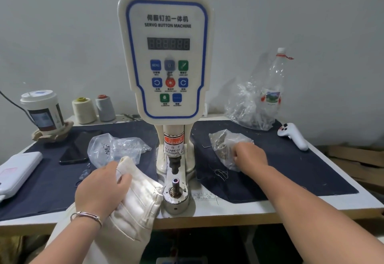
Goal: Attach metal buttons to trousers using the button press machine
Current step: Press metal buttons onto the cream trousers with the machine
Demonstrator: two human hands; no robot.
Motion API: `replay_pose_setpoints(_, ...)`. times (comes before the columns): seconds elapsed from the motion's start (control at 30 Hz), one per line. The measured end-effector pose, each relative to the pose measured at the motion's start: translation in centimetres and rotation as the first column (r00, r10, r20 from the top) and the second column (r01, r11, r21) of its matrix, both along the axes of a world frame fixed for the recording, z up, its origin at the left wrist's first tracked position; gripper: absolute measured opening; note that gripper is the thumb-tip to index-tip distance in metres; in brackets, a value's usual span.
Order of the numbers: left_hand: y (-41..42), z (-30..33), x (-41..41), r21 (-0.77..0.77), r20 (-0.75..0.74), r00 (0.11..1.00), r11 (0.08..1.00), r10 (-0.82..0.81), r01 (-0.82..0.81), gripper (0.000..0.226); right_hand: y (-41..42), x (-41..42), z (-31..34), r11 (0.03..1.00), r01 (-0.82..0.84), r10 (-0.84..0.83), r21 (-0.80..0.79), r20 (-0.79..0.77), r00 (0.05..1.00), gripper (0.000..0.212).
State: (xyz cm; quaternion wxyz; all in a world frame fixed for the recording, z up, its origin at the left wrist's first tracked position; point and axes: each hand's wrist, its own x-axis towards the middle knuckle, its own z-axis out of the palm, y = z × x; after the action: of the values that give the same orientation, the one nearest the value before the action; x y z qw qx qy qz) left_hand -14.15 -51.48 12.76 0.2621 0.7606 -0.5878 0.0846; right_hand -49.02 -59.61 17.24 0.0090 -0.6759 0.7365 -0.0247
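The right hand (248, 154) digs curled fingers into the bag of buttons (226, 149) at the press's three o'clock, while the left hand (101, 189) grips the cream trousers (133, 207) at eight o'clock. Risk: a fumbled button rolling away, or the waistband slipping off-centre from the lower die (176, 193), leaving fingers under the punch (174, 165).

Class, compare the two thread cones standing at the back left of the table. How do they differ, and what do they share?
The left thread cone is wound with cream thread; the right thread cone with grey. The left cone has a yellow core top, the right cone a red-orange one. The left cone looks wider than the right. Both stand upright, side by side against the wall.
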Motion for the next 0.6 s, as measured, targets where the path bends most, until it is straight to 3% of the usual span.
replay_pose_setpoints(0.3,0.0,-0.2,0.1,-0.007,-0.005,1.0,1.0,0.008,-0.008,0.027,4.2,-0.2,-0.4,0.956,0.114,-0.034,-0.272,0.282,0.959,0.013)
replay_pose_setpoints(0.37,0.0,-0.2,0.2,-0.008,-0.008,1.0,1.0,0.012,-0.012,0.026,5.6,0.7,0.2,0.926,0.161,0.001,-0.34,0.43,0.903,0.013)
replay_pose_setpoints(0.43,0.1,-0.1,0.2,-0.005,-0.005,1.0,1.0,0.011,-0.011,0.026,6.9,2.4,1.1,0.922,0.208,0.086,-0.326,0.697,0.711,0.02)
replay_pose_setpoints(0.5,0.2,0.0,0.2,0.001,0.003,1.0,1.0,0.004,-0.004,0.025,8.1,4.9,2.1,0.974,0.181,0.06,-0.135,0.928,0.369,0.019)
replay_pose_setpoints(0.53,0.2,0.1,0.2,0.003,0.007,1.0,1.0,0.003,-0.003,0.025,8.6,6.1,2.4,0.992,0.123,-0.004,-0.024,0.975,0.224,0.016)
replay_pose_setpoints(0.6,0.3,0.2,0.1,0.002,0.009,1.0,1.0,0.003,-0.003,0.024,9.4,8.1,2.8,0.988,0.005,-0.154,0.154,0.987,0.047,0.013)
